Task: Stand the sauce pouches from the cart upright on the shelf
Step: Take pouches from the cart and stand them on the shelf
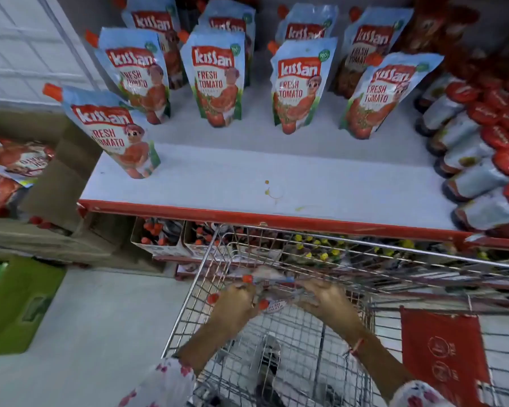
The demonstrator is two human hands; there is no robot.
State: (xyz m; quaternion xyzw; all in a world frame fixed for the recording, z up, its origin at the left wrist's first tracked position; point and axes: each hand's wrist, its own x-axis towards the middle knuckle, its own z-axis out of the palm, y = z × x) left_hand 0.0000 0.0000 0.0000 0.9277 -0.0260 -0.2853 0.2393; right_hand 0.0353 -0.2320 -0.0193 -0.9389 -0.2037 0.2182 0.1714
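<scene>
Both hands down inside the wire cart (188,312) at lower centre of the frame. Left hand (235,306) curled around a blurred bundle of sauce pouches (272,292), orange caps poking out beside the knuckles; right hand (323,301) cupped against the other end of the same bundle, fingers bent over it. Exact number of pouches in the bundle impossible to tell through the blur.

Above, on the white shelf (306,177) with its red front edge: nine Kissan tomato pouches standing in loose rows across the upper half of the frame, the nearest one (115,133) alone at the left end and leaning slightly. Wide bare strip of shelf across the middle, in front of the back rows. Row of red-capped bottles (476,160) packed along the right edge.

Judged step: gathering pouches for the lift. Best done by gripping near the tops, just under the spouts, so the heavy gusseted bases hang down and land first. Lifting clear of the cart's front rim before swinging forward. Setting each base flat on the bare strip to the right of the lone left pouch, labels forward, spouts to the left like the others. Letting go only once a pouch stands without leaning; soft pouches likely to slump otherwise.
</scene>
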